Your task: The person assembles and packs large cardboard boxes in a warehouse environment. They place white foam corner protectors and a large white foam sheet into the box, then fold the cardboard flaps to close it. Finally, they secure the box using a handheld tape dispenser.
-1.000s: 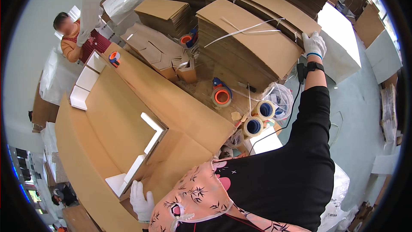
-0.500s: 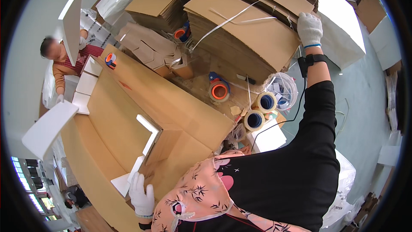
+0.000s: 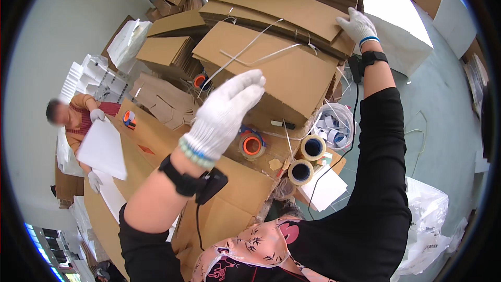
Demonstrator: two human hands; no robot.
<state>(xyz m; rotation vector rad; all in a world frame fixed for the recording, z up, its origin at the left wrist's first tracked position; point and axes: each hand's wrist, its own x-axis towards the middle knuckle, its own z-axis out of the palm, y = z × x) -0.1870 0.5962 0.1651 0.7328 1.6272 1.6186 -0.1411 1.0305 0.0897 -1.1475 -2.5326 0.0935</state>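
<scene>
My left hand (image 3: 225, 116), in a white knit glove, is raised over the bench. Its fingers are stretched out, and nothing is in it. Behind it lies a strapped stack of flat cardboard (image 3: 271, 60). My right hand (image 3: 359, 27), gloved too, is at the right corner of the upper cardboard sheets (image 3: 282, 8). Its thumb lies on the top sheet and its fingers curl at the edge; their tips are partly hidden. Under my left forearm is an open carton (image 3: 235, 183), with white pieces mostly covered by my arm.
A co-worker (image 3: 78, 120) at the left holds a white panel (image 3: 104, 149) over the carton. Tape dispensers (image 3: 251, 145), tape rolls (image 3: 301, 171) and a clear tub (image 3: 335, 125) of used cores sit near the bench's right end. A large white block (image 3: 394, 26) stands beyond my right hand.
My left hand has risen from the white pieces in the carton toward the cardboard stack. My right hand's thumb has spread at the stack's corner. The co-worker's panel has come down over the carton.
</scene>
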